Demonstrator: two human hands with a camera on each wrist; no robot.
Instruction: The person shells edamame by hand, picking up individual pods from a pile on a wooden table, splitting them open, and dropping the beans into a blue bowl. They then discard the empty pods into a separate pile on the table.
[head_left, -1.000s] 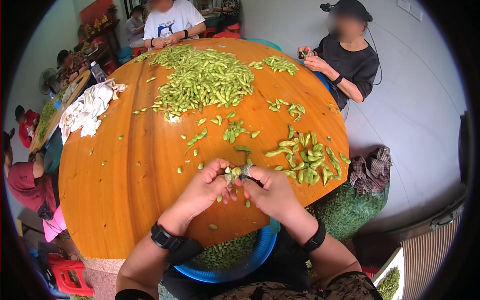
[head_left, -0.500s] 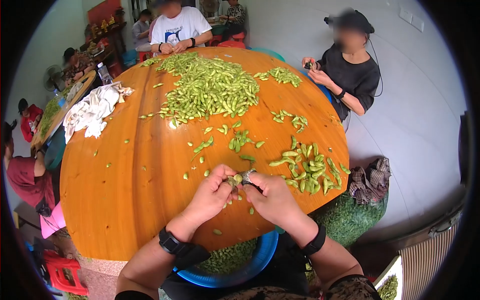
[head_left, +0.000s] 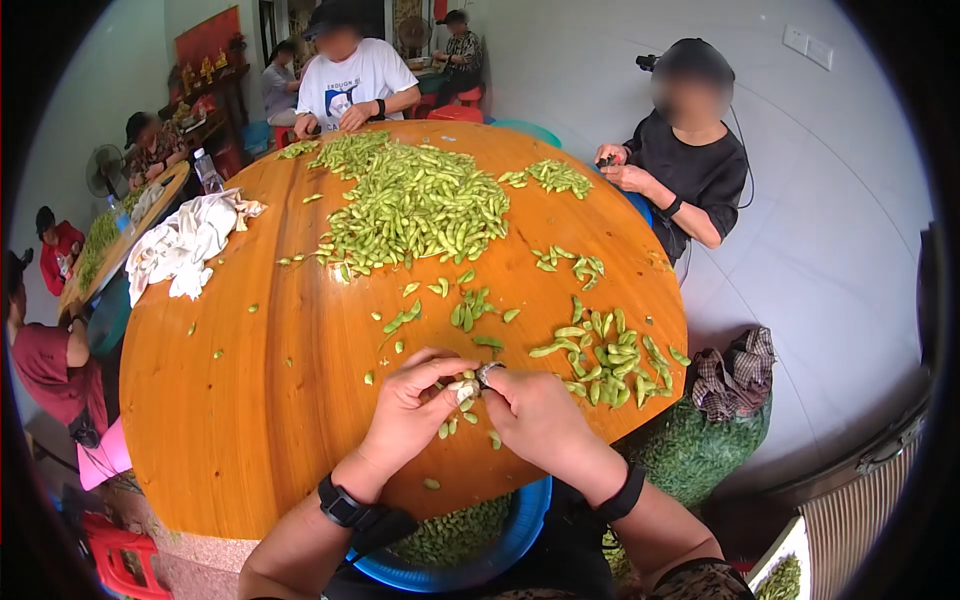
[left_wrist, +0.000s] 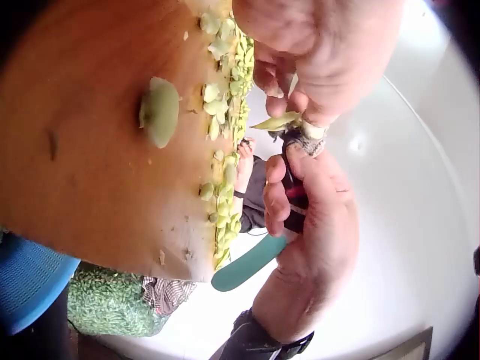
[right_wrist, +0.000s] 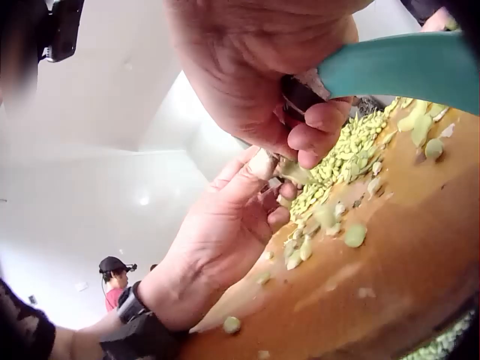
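My left hand (head_left: 408,398) pinches a green soybean pod (left_wrist: 277,121) between thumb and fingers, over the near part of the table. Its thumb tip has a whitish covering. Close against it, my right hand (head_left: 540,412) grips a tool with a black middle and a broad, flat teal handle (left_wrist: 249,264) that sticks out past the palm. A grey, worn-looking piece (left_wrist: 306,141) sits at the right thumb tip, right at the pod. The fingers partly hide the tool's working end. Several loose green beans (head_left: 452,427) lie on the wood below both hands.
On the round wooden table (head_left: 240,430) rise a large pod heap (head_left: 420,210) and a smaller pile (head_left: 615,360). A white cloth (head_left: 185,245) lies at left. A blue basin (head_left: 530,510) of beans sits below the near edge. Across sit a person in white (head_left: 355,80) and one in black (head_left: 690,160).
Both hands stay together, with the left fingers shifting around the pod. The view has tilted a little. The person across in white has lowered one hand toward the table.
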